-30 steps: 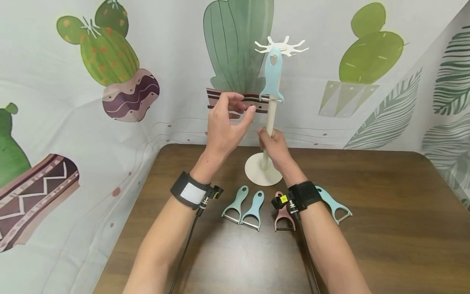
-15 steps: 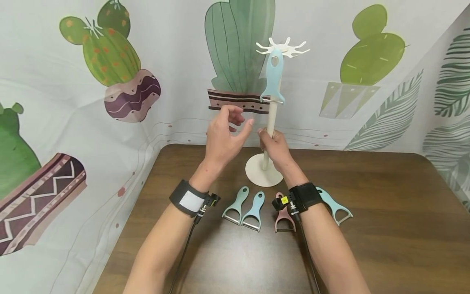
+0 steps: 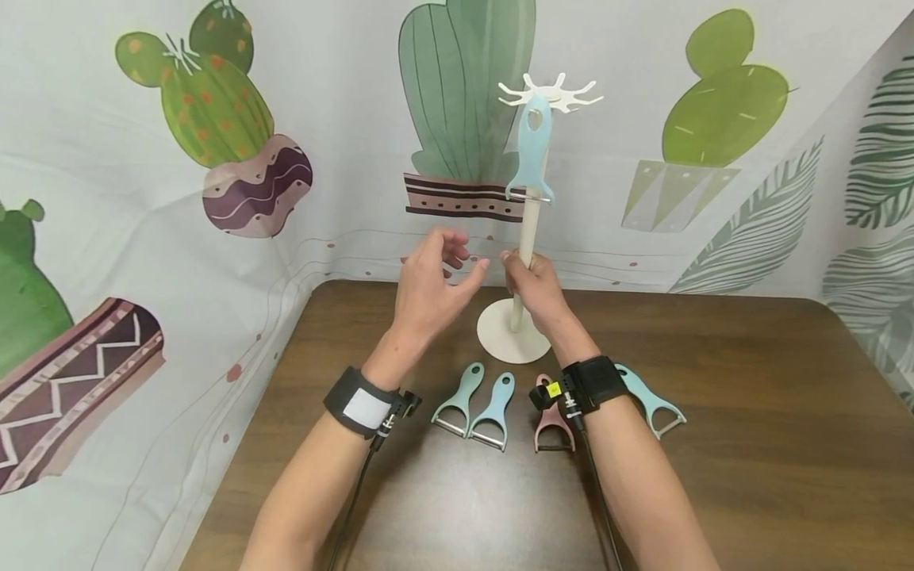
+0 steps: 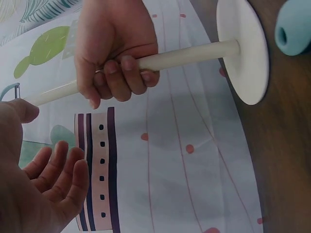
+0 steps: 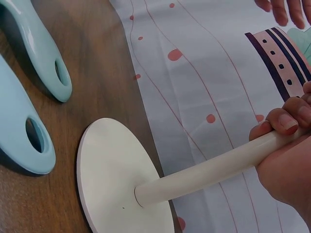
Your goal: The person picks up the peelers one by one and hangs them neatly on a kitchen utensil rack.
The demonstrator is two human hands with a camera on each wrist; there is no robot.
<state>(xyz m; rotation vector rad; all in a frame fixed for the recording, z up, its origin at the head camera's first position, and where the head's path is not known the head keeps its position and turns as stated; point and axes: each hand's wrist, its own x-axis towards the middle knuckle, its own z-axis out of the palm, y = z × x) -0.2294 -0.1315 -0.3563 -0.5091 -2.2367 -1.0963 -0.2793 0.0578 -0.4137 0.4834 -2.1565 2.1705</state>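
Against a cactus-print backdrop [image 3: 343, 119], gripping a cream stand [image 3: 528, 228] with the right hand [image 3: 539, 290]; holding the left hand [image 3: 431, 289] loosely spread nearby, lower than a blue peeler [image 3: 531, 155] hung on the stand, above a worktop [image 3: 757, 396] bearing four peelers [image 3: 464, 393].

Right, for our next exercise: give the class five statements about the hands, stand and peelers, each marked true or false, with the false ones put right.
1. The right hand grips the stand. True.
2. The left hand grips it too. False: it holds nothing.
3. A blue peeler hangs from the stand. True.
4. The pink peeler lies alone on the table. False: three other peelers lie there too.
5. The stand's base is round. True.
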